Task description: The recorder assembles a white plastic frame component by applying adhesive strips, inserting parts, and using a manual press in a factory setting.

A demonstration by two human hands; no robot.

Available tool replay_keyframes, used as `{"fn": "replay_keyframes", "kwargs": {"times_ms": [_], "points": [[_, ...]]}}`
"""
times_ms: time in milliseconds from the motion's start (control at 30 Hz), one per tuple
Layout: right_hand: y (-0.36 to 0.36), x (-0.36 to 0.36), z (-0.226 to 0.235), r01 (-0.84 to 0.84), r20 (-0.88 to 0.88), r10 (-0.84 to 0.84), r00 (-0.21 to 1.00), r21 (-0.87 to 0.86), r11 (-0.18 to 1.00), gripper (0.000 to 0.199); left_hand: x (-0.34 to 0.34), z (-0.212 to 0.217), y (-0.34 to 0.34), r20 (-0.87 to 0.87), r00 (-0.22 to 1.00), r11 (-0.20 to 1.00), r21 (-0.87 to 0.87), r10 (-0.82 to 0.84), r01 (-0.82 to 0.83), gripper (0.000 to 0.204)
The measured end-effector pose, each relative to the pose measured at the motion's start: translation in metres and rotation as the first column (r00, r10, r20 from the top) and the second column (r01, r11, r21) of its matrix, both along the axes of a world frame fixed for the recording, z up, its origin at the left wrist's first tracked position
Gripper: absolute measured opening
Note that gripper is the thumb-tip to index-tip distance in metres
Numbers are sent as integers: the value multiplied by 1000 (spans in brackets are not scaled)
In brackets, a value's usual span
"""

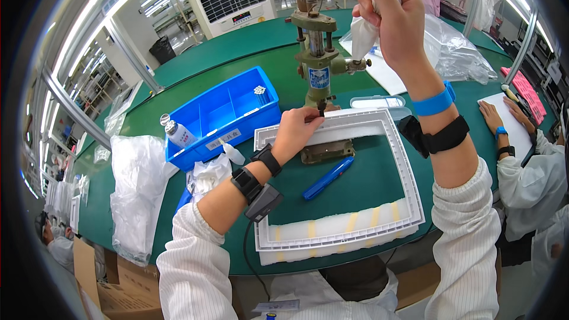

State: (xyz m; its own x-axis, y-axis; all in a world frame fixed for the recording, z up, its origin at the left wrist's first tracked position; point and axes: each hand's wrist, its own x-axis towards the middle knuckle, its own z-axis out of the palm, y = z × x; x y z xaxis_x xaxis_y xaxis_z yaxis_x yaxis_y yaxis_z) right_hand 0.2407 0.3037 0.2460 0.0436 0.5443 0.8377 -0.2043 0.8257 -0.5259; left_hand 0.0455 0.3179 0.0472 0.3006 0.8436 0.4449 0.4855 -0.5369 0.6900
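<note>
White frame — likely light, slightly flexible; hold side rails. Left grip at far rail, grasp unclear — right grip clenched round white-wrapped lever.

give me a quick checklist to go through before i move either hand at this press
1. Left hand clear of the press tip: not ok, the fingertips look to be right beside it.
2. Right hand on the white-wrapped lever: ok, fingers curled around its upper end.
3. White frame seated on the press base: cannot tell, the contact is hidden.
4. Frame opening free of loose tools: not ok, a blue pen-shaped tool lies inside it.
5. White padding under the frame's near side: ok, it shows on both sides of that edge.
</note>
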Motion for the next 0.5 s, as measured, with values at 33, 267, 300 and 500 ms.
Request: {"fn": "replay_keyframes", "kwargs": {"times_ms": [33, 267, 300, 500], "points": [[-2, 0, -1, 13, 3, -13, 1000, -1, 1000, 17, 0, 0, 0, 0, 1000, 1000, -1, -1, 1, 26], [1, 4, -1, 28, 40, -28, 999, 18, 999, 17, 2, 3, 1, 2, 1000, 999, -29, -15, 15, 24], [2, 2, 0, 28, 41, -28, 999, 18, 999, 17, 2, 4, 1, -5, 1000, 999, -28, -16, 16, 24], [9, 5, -2, 35, 37, -33, 999, -45, 998, 18, -1, 3, 5, -12, 1000, 999, -33, -16, 16, 24]]}}
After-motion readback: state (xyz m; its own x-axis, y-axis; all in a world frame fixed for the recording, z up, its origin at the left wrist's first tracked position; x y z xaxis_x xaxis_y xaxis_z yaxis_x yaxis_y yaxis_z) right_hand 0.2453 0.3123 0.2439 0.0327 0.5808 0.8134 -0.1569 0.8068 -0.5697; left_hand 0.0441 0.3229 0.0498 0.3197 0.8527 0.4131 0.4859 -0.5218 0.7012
